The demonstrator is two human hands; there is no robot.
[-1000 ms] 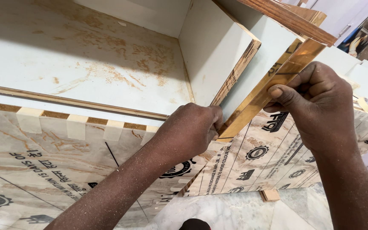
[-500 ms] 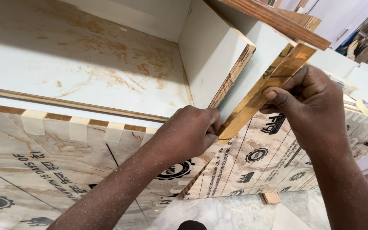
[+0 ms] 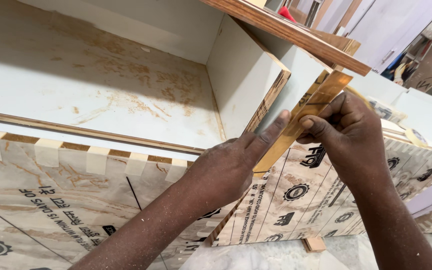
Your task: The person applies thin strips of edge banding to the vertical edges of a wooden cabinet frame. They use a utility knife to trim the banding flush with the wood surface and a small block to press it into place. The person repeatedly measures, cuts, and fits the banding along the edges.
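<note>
- Pressing a thin tan edge strip [image 3: 308, 112] against the slanted edge of the panel [image 3: 256, 107], just right of the frame's centre, we work with both hands on it.
- Our left hand [image 3: 226, 167] has changed: a second ago it was curled in a fist at the strip's lower end; now its index finger lies stretched out along the strip, pushing it flat, the other fingers folded.
- Our right hand [image 3: 348, 132] keeps its pinch on the strip higher up, thumb on the face and fingers wrapped behind.
- The strip runs from lower centre up toward the upper right, under the brown board [image 3: 296, 37].
- This suggests we have gone from holding the strip in place to smoothing it down.
- White cabinet shelf [image 3: 86, 90], dusted with sawdust, fills the upper left; masking tape tabs [image 3: 96, 159] line the film-covered front panel [image 3: 36, 200] below.
</note>
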